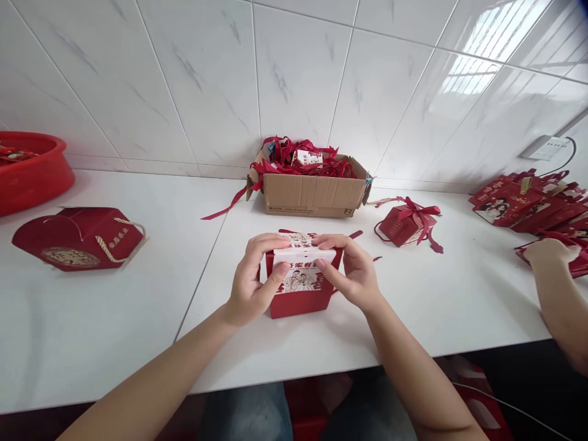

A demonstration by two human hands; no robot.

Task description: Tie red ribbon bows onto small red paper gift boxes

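A small red gift box (301, 306) with a white printed card (301, 280) over its top and front stands on the white table before me. My left hand (257, 275) grips the box's upper left side, thumb on the card's front and fingers over the top. On the upper right, my right hand (353, 266) grips it the same way, its thumb on the card. Both hands are closed around the top edge. Bits of dark red ribbon show behind the box; the back side is hidden.
A cardboard box (312, 195) full of red ribbons and cards stands against the tiled wall. Left are a red tub (37, 177) and a red box with rope handles (82, 239). Right are a ribboned box (407, 223), red bags (509, 199) and another person's hand (551, 252).
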